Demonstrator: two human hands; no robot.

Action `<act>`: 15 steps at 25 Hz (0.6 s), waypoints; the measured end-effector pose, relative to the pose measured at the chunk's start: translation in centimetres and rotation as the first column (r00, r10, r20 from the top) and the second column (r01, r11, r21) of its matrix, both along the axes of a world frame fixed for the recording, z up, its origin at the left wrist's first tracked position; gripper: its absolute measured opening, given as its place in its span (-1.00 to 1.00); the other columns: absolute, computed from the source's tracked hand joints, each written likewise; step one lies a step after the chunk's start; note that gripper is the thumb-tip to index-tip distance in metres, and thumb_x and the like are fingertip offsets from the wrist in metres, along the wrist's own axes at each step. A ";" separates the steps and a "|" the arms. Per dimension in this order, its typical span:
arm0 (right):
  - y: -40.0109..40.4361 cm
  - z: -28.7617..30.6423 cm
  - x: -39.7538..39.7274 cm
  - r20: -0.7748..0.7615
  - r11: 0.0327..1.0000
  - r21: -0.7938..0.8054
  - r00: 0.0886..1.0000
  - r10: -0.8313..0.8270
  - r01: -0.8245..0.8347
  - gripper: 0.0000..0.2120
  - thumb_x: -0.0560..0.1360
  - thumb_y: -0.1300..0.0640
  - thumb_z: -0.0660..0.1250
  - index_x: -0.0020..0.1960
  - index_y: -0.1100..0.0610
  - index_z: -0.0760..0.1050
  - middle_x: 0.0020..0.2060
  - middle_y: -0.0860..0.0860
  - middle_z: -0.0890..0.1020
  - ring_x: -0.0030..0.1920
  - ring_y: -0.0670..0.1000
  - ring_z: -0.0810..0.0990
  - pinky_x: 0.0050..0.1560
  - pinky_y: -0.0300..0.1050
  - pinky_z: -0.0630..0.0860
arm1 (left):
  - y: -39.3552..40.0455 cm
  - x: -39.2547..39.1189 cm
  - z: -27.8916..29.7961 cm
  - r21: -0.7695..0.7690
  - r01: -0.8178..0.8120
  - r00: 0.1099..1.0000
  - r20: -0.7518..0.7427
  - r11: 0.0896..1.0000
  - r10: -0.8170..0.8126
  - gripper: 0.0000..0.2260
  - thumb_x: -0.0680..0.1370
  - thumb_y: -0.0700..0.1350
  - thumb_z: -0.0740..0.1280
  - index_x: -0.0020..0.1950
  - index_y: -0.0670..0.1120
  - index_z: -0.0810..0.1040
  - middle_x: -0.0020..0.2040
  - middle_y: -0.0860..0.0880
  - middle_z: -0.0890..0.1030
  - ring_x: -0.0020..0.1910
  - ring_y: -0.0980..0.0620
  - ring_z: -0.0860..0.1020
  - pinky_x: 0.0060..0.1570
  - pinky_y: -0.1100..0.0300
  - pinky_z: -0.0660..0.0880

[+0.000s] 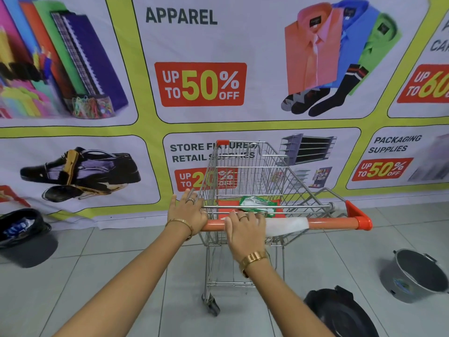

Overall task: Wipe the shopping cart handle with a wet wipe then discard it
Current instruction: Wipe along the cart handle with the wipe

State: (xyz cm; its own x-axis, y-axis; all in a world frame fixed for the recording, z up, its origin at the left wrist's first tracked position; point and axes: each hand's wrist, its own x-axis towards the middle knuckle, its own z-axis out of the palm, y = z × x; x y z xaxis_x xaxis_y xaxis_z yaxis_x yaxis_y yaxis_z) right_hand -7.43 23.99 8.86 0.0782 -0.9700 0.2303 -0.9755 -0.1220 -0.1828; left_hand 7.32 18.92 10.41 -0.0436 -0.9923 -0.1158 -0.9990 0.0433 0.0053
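A metal shopping cart (245, 171) stands in front of me with an orange handle (332, 223) across its near end. A white wet wipe (288, 226) is draped over the middle of the handle. My right hand (244, 231) presses flat on the wipe's left part, fingers pointing right. My left hand (188, 211) rests on the handle's left end at the cart's corner, fingers spread. A green and white wipes pack (257, 204) lies on the red child seat behind the handle.
A black bin (24, 237) with a liner stands on the floor at left. A grey bucket (416, 276) lies tilted at right. A black lid-like object (340, 312) sits by my right forearm. A printed banner wall (199, 83) rises just behind the cart.
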 end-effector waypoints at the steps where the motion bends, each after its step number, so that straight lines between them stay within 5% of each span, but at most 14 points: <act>1: 0.5 -0.1 0.3 -0.022 0.999 -0.028 0.999 0.041 -0.042 -0.64 0.51 -0.04 -0.04 -0.10 0.03 0.52 -0.24 -0.01 0.67 -0.19 0.09 0.59 0.01 0.05 0.50 | 0.0 0.2 0.0 -0.003 0.000 1.000 -0.001 1.000 0.000 -0.53 0.58 0.01 -0.04 0.51 0.03 0.09 0.57 -0.02 0.04 0.55 -0.02 -0.06 0.50 -0.14 -0.11; 5: 0.6 -0.6 -3.6 -0.156 0.989 -0.098 0.983 0.098 -0.114 -0.69 0.45 -0.06 0.06 0.00 -0.05 0.54 -0.25 -0.06 0.67 -0.25 0.02 0.62 -0.13 -0.08 0.56 | -0.2 1.1 0.0 0.014 -0.003 1.000 -0.001 1.000 0.003 -0.51 0.58 0.02 -0.05 0.53 0.04 0.00 0.57 -0.01 0.02 0.55 -0.02 -0.06 0.50 -0.13 -0.11; 12: -0.8 -0.5 -6.4 0.001 0.993 -0.044 0.994 -0.109 0.109 -0.62 0.51 -0.02 -0.05 0.03 0.04 0.51 -0.06 0.01 0.65 0.03 0.09 0.52 0.17 0.08 0.29 | -0.1 0.6 0.0 -0.026 -0.008 1.000 -0.009 1.000 0.007 -0.51 0.59 0.04 -0.05 0.53 0.02 0.02 0.57 -0.03 0.04 0.55 -0.03 -0.06 0.51 -0.10 -0.10; 15: -0.8 -0.4 -1.6 0.005 0.999 0.014 1.000 -0.029 0.029 -0.64 0.52 -0.05 -0.06 0.06 0.03 0.47 0.00 0.01 0.64 0.08 0.10 0.50 0.22 0.12 0.25 | -0.2 0.4 0.0 -0.030 -0.018 1.000 -0.014 0.999 0.018 -0.51 0.59 0.04 -0.05 0.53 0.02 0.03 0.57 -0.04 0.05 0.55 -0.03 -0.06 0.51 -0.10 -0.10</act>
State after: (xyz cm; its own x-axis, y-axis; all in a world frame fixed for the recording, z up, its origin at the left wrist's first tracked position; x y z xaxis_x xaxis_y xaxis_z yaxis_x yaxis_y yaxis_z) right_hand -9.02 23.19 8.42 0.0486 -0.9750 0.2170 -0.9778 -0.0908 -0.1889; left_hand 7.72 18.76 10.45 -0.0268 -0.9960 -0.0853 -0.9995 0.0254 0.0181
